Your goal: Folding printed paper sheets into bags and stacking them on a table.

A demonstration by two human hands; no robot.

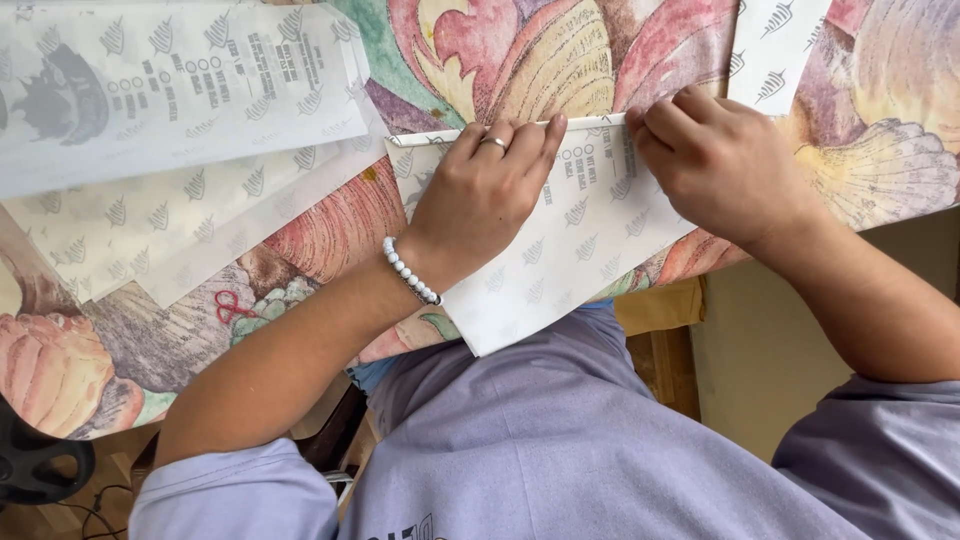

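Surface (560,50): floral and shell-patterned cloth.
Paper stack (180,130): translucent printed sheets, upper left.
Sheet (560,250): at the near edge, top edge rolled.
Left hand (485,190): flat, fingertips pressing the roll.
Right hand (715,160): pinching the roll.
Bracelet (410,272): white beads, left wrist.

A sheet (560,250) lies on the counter (330,225), overhanging its near edge. The left hand (490,185) and right hand (715,160) rest side by side on its far edge. More sheets (170,130) lie stacked to the left.
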